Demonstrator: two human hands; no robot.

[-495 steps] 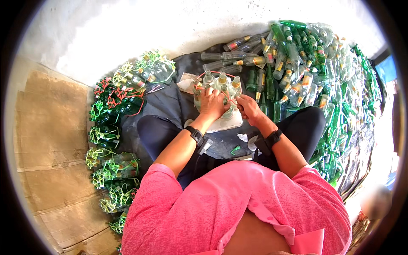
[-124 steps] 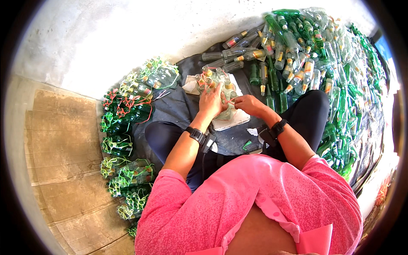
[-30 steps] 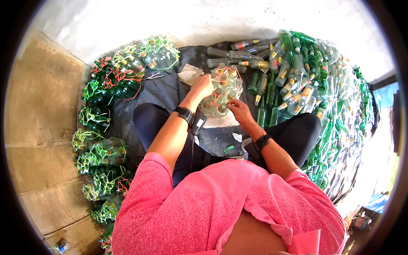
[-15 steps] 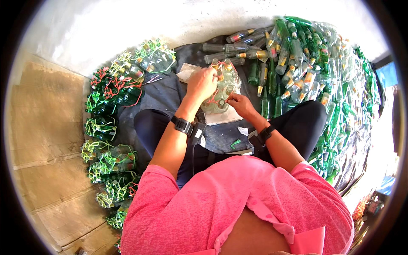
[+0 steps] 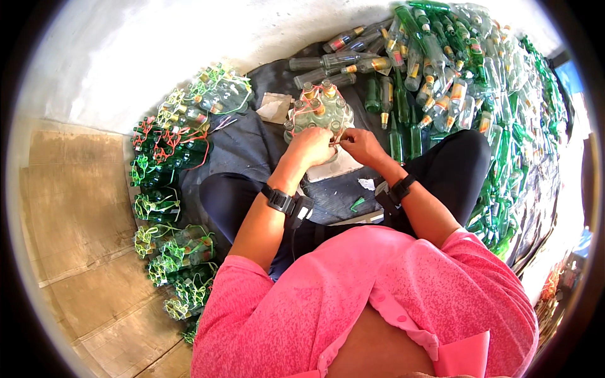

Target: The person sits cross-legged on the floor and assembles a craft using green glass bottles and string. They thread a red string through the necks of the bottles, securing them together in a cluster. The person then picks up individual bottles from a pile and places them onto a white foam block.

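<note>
Clear glass bottles, bundle [image 5: 317, 108] upright on dark mat [image 5: 252, 142], just ahead of both hands. Left hand [image 5: 309, 146] closed against bundle's near side. Right hand [image 5: 359, 143] pinches a thin band [image 5: 339, 135] beside it, fingertips meeting the left. Tied bundles [image 5: 170, 151] stacked along left. Loose bottle heap [image 5: 466, 82] at right.

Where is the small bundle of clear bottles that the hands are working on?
In the head view, the bundle stands upright on the dark cloth, top centre, just beyond both hands, left and right.
</note>
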